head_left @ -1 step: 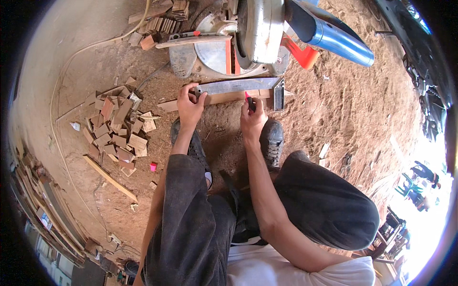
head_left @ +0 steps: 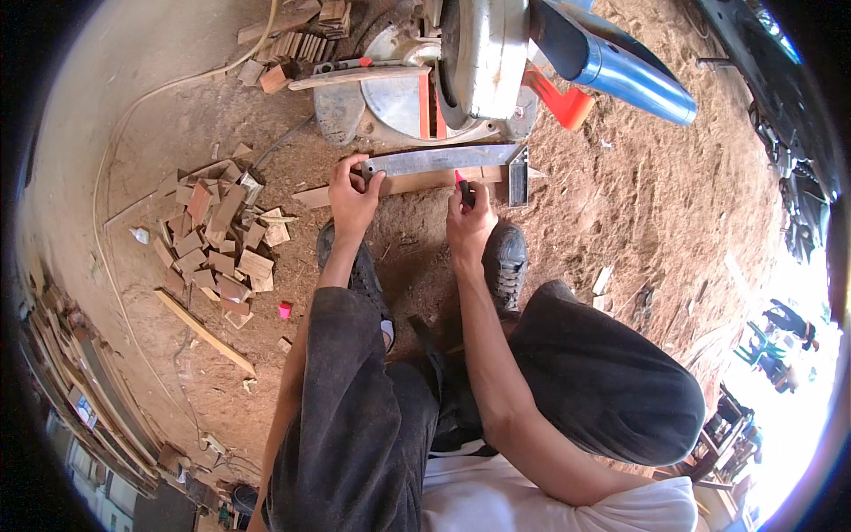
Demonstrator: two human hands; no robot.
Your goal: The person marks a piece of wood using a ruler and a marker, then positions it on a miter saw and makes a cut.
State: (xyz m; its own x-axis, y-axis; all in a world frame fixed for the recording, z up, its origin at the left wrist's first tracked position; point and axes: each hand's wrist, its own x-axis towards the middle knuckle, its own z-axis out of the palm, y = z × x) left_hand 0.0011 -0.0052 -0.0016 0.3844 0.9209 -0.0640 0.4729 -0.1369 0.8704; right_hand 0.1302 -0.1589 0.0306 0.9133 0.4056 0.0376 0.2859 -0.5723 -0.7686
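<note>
A metal try square [head_left: 434, 160] lies lengthwise along a narrow wooden strip [head_left: 417, 181] close to the ground in front of my feet. My left hand [head_left: 353, 197] pinches the free end of its blade, thumb below and fingers above. The square's stock [head_left: 518, 182] sits at the right end, across the strip. In my right hand [head_left: 472, 222] is a short dark marker [head_left: 464, 190] with a pink tip, closed between the fingers. The tip meets the strip just under the blade's lower edge; whether it leaves a line is too small to tell.
A miter saw [head_left: 399, 97] with a blue handle [head_left: 638, 84] stands just beyond the strip. Wood offcuts [head_left: 222, 230] are heaped at left, near a small pink cap-like piece [head_left: 284, 309] and a loose stick [head_left: 206, 332]. A cable [head_left: 133, 115] curves along the left.
</note>
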